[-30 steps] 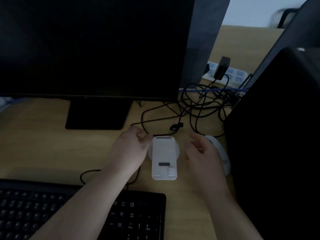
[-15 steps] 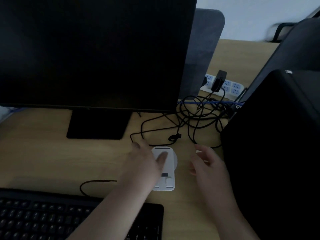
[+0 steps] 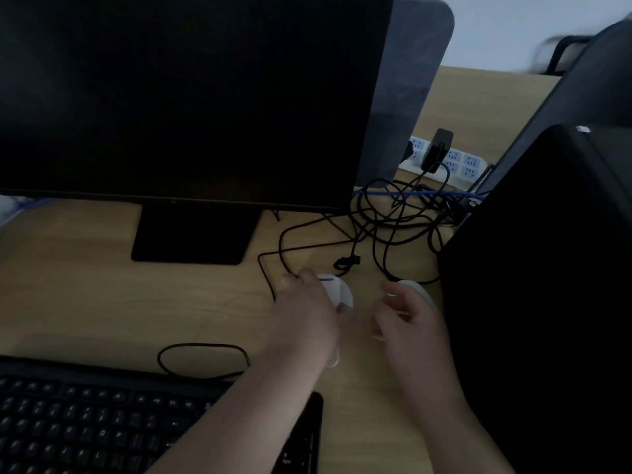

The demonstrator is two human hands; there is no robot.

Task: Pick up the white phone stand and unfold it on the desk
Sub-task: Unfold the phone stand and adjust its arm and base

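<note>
The white phone stand point(image 3: 338, 289) lies folded flat on the wooden desk point(image 3: 85, 295), between the keyboard and the cable tangle. My left hand point(image 3: 306, 319) lies over it and hides most of it. The fingers curl around its far left edge and the thumb presses on its top face. Only the stand's far rounded end and a sliver of its near end point(image 3: 333, 361) show. My right hand point(image 3: 412, 325) hovers just right of the stand with fingers spread, holding nothing, partly over a white mouse point(image 3: 416, 287).
A black monitor point(image 3: 191, 97) stands at the back, its foot point(image 3: 191, 237) left of the hands. A black keyboard point(image 3: 102, 429) sits at the near edge. Tangled black cables point(image 3: 386, 220) and a power strip point(image 3: 458, 162) lie behind. A tall black case point(image 3: 547, 285) blocks the right.
My left hand has moved from the stand's left side to on top of it and closed around it. My right hand stays close on the right. The camera has tilted slightly.
</note>
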